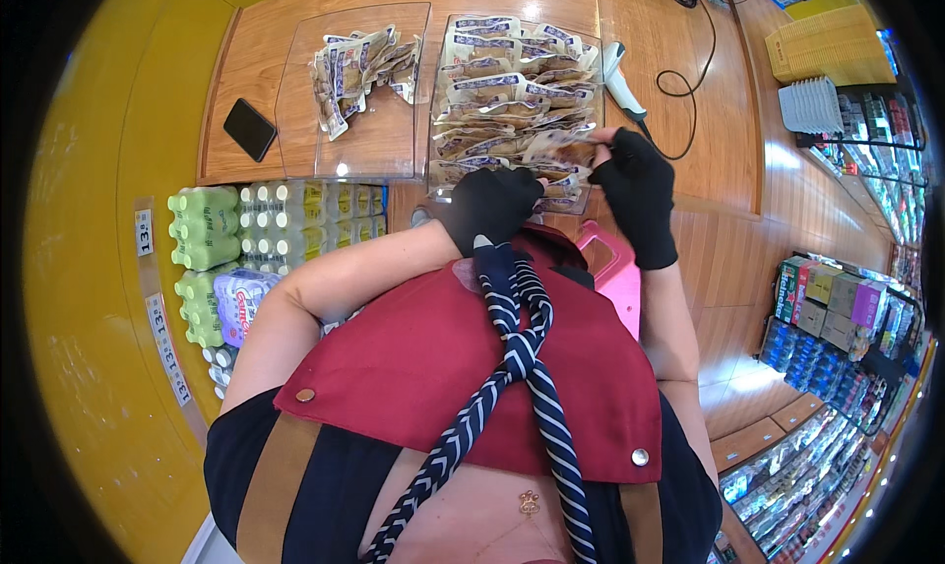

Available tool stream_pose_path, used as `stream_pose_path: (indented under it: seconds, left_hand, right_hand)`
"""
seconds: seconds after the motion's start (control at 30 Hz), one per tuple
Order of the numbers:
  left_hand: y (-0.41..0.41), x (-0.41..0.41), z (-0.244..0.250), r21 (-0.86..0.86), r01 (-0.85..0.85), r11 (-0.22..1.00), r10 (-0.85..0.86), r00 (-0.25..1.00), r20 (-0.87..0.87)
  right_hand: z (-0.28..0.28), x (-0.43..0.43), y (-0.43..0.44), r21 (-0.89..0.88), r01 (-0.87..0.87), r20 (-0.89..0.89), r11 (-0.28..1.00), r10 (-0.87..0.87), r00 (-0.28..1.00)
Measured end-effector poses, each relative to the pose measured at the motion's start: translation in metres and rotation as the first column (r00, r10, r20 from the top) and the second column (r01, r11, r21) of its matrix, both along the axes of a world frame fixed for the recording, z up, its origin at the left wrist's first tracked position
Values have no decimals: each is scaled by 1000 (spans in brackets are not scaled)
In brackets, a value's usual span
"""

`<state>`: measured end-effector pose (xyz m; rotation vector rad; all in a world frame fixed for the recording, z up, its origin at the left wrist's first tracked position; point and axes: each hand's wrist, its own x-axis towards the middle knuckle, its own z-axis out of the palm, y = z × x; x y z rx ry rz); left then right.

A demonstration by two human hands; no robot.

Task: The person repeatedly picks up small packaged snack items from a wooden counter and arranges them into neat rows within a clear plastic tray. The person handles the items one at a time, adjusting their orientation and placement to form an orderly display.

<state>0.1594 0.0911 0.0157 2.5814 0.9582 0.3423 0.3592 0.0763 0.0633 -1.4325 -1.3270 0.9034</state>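
Observation:
Before me on the wooden counter, a clear plastic bin [599, 99] holds rows of sealed snack packets [487, 84] with blue-and-white print. My right hand [636, 195], in a black fingerless glove, pinches the upper corner of one packet [565, 149] at the bin's right side; that packet is blurred. My left hand [493, 206], gloved alike, rests at the bin's near edge, with its fingertips by the nearest packets. Whether it grips one is hidden. A second clear plastic bin [295, 69] stands to the left, with a loose heap of similar packets [358, 73] in it.
A black smartphone [249, 130] lies on the counter's left. Right of the bins is a white barcode scanner [622, 84] with a black cable [690, 95]. Shrink-wrapped bottles [295, 217] stand below the counter at left. A pink plastic object [616, 269] is near my right forearm.

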Motion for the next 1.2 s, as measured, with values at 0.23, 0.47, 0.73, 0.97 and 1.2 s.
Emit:
stream_pose_path:
  seconds: [0.23,0.47,0.73,0.97,1.2]
  left_hand:
    - [-3,-7,-3,97,58,994,-63,996,59]
    - [11,0,29,19,-263,965,235,890,390]
    - [36,1,12,-67,-11,998,20,990,138]
    - [54,-7,14,-68,74,995,-66,991,113]
    - [46,4,4,-69,35,997,-41,996,-79]
  right_hand:
    - [-26,-21,-11,17,-206,541,978,165,825]
    - [-30,-5,-6,52,-159,346,986,131,929]
    - [-34,9,-16,-31,-59,451,998,66,890]
    - [-8,1,-10,-168,-220,337,961,266,903]
    - [-33,13,-7,-180,-249,539,952,307,784]
